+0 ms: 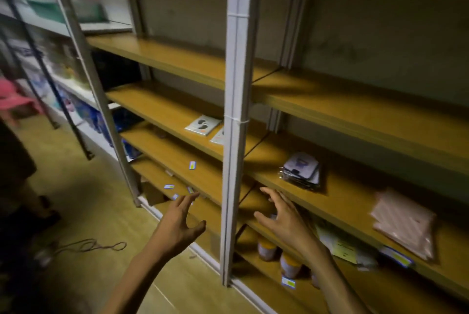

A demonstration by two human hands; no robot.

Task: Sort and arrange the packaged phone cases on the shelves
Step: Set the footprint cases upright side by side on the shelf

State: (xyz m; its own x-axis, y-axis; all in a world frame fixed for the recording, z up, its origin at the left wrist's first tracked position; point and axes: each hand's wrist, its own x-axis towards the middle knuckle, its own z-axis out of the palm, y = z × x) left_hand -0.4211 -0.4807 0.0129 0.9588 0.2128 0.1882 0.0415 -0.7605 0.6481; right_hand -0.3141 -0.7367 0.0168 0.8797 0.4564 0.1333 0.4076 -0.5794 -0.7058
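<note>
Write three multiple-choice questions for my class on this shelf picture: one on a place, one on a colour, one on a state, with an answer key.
1. Where does the pack with the two dark footprint shapes lie?
A. on the floor
B. on a wooden shelf left of the grey post
C. in the right hand

2. What colour is the blurred stack of flat packets at the far right?
A. pale pink
B. dark green
C. black

3. How are the left hand and right hand?
A. both gripping packs
B. both fists
C. both open and holding nothing

Key: 1 B, it lies flat on the board beside the post. 2 A, the packets show pale pink. 3 C, fingers are spread, nothing held.
</note>
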